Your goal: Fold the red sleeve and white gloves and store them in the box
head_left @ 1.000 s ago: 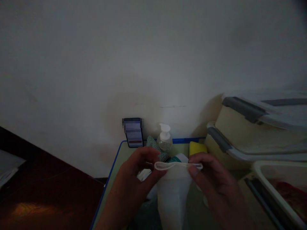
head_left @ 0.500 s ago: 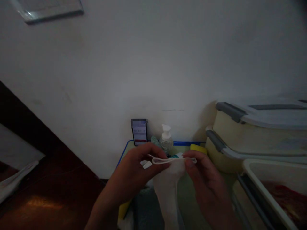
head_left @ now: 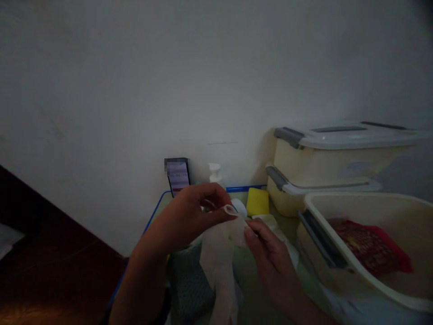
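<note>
A thin white sock (head_left: 218, 253) hangs below my hands, its open cuff at the top and its lower part running down past the bottom of the frame. My left hand (head_left: 184, 221) pinches the cuff's left side between thumb and fingers. On the other side, my right hand (head_left: 270, 255) grips the edge with thumb and forefinger, slightly lower. The cuff slants down to the right and shows a small loop-shaped opening near my left fingertips. Behind the sock lies a dark grey-green textured cloth (head_left: 191, 284), partly covered.
A phone (head_left: 178, 176) leans against the wall beside a white pump bottle (head_left: 215, 174), partly hidden by my left hand. A yellow block (head_left: 257, 201) sits on the blue-edged table (head_left: 245, 188). At right are stacked lidded boxes (head_left: 324, 164) and an open bin (head_left: 313, 198) holding a red patterned item (head_left: 372, 248).
The view has swung right and down, showing more of the bin. The cuff, stretched wide and level before, now slants, with my hands closer together and my right hand lower.
</note>
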A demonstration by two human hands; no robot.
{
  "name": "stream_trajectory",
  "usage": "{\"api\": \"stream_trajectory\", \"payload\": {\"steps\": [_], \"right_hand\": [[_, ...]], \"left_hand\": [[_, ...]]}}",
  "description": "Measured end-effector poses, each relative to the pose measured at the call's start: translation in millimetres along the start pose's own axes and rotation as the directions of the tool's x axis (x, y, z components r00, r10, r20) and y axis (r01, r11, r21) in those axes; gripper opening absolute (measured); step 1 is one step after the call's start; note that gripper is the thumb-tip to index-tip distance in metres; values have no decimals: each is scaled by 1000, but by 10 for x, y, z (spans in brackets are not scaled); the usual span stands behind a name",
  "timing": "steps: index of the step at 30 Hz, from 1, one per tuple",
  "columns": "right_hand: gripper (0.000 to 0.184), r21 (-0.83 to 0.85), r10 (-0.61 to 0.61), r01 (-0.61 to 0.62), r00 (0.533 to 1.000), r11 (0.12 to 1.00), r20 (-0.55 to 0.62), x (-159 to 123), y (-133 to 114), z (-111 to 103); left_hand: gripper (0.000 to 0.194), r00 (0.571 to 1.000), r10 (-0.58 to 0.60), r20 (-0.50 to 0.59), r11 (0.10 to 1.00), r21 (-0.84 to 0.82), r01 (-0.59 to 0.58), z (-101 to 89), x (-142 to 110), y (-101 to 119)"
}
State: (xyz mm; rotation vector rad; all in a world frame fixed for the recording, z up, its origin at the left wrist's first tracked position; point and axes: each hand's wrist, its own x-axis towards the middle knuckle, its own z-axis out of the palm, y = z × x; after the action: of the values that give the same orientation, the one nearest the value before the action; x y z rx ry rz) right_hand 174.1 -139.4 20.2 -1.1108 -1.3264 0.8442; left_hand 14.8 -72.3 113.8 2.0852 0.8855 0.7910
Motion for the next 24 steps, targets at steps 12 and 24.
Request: {"api": "stream_trajectory", "payload": {"steps": [12, 24], "right_hand": [[17, -8, -137, 137, 989, 991, -49, -131, 55, -189], [14, -77, -212, 218, 974, 973, 78, -264, 6, -312]], "left_hand": [[12, 996, -35, 86, 990, -133, 46, 289, -101, 18], [18, 919, -176, -352, 900, -436, 6, 735, -474, -170]]}}
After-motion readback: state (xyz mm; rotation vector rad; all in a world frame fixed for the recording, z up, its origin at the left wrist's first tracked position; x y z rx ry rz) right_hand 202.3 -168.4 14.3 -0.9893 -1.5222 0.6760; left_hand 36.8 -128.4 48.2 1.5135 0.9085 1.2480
